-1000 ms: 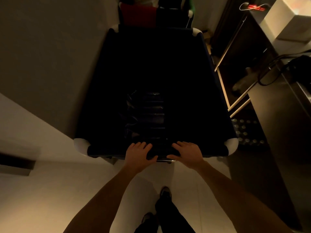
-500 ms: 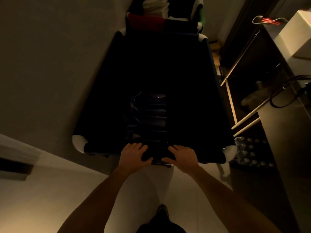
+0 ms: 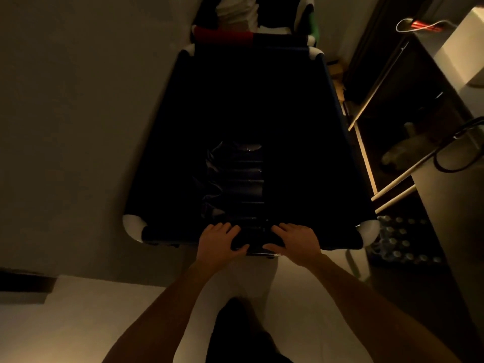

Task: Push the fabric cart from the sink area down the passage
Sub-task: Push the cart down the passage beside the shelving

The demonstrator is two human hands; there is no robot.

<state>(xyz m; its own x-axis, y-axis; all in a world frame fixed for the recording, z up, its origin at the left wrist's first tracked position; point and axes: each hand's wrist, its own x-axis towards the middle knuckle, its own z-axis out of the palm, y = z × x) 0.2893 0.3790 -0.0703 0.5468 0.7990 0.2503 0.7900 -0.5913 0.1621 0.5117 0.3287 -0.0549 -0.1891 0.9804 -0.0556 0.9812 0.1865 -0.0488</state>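
Observation:
A large dark fabric cart point(image 3: 327, 153) with white corner caps fills the middle of the view, its near rim just in front of me. My left hand point(image 3: 218, 243) and my right hand point(image 3: 296, 241) are both closed over the near rim bar, side by side near its middle. Inside the cart a stack of dark, shiny folded items point(image 3: 235, 179) lies against the near side. The rest of the cart's inside is too dark to make out.
A plain wall point(image 3: 78, 113) runs close along the cart's left side. On the right stands a dark steel counter point(image 3: 450, 205) with a black cable, a shelf below and a white box point(image 3: 463, 48). Another cart with red and green rims point(image 3: 222, 38) stands beyond.
The cart has rolled forward down the passage with both hands still on the near rim. The wall corner on the left has slid back towards me and the far cart has come closer.

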